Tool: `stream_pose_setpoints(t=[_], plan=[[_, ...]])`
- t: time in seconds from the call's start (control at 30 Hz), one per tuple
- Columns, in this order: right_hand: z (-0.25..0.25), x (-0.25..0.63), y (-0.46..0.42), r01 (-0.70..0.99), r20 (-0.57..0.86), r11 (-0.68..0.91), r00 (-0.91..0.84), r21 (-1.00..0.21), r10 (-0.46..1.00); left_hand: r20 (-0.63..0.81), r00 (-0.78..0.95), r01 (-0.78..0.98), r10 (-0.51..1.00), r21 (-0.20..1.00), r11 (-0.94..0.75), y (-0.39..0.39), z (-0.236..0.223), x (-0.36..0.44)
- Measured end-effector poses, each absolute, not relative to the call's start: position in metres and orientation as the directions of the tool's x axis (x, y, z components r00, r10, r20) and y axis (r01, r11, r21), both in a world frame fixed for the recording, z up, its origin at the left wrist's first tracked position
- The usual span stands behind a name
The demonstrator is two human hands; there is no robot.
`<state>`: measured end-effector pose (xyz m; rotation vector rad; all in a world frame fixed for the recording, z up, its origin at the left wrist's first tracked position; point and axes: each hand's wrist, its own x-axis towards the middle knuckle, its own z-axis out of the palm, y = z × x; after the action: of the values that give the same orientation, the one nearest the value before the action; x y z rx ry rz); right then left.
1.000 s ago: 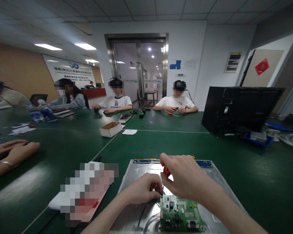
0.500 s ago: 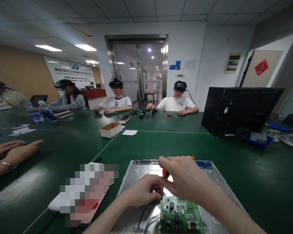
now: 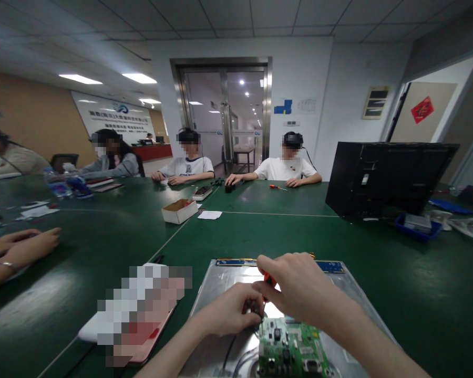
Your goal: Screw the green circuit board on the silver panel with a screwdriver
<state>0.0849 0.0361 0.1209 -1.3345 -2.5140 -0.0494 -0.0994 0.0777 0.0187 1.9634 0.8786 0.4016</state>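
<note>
My right hand (image 3: pixel 299 281) is closed around the red handle of a screwdriver (image 3: pixel 268 281), which points down with its thin shaft showing just below. My left hand (image 3: pixel 236 310) is curled with its fingertips pinched by the screwdriver's lower end; what they hold is hidden. Both hands are over the far left corner of a green circuit board (image 3: pixel 291 346). That board lies on a silver metal display panel (image 3: pixel 205 320), which has a narrow blue circuit strip (image 3: pixel 329 266) along its far edge. Dark cables (image 3: pixel 230 349) run beside the board.
Left of the panel lies a pink, partly blurred phone-like object (image 3: pixel 150 336). Further off are a white open box (image 3: pixel 180 211), a paper slip (image 3: pixel 209 214), a black monitor (image 3: pixel 390 178) and a blue tray (image 3: pixel 418 227). Another person's hands (image 3: pixel 27 249) rest at left; co-workers sit opposite.
My right hand has turned slightly around the screwdriver, and more shaft shows under the handle. My left hand stays in place. A co-worker opposite has moved a hand down onto a dark object.
</note>
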Motion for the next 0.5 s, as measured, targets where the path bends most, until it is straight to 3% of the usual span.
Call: stream_pose_setpoints(t=[0.2, 0.5], plan=[[0.1223, 0.0844, 0.0338, 0.793, 0.282, 0.595, -0.545, -0.134, 0.79, -0.016, 0.705, 0.407, 0.709, 0.828, -0.386, 0.0773, 0.0159, -0.0998], [0.1192, 0.0848, 0.0371, 0.797, 0.28, 0.588, -0.539, -0.135, 0.794, -0.047, 0.707, 0.439, 0.705, 0.811, -0.386, 0.0778, 0.0167, -0.1006]])
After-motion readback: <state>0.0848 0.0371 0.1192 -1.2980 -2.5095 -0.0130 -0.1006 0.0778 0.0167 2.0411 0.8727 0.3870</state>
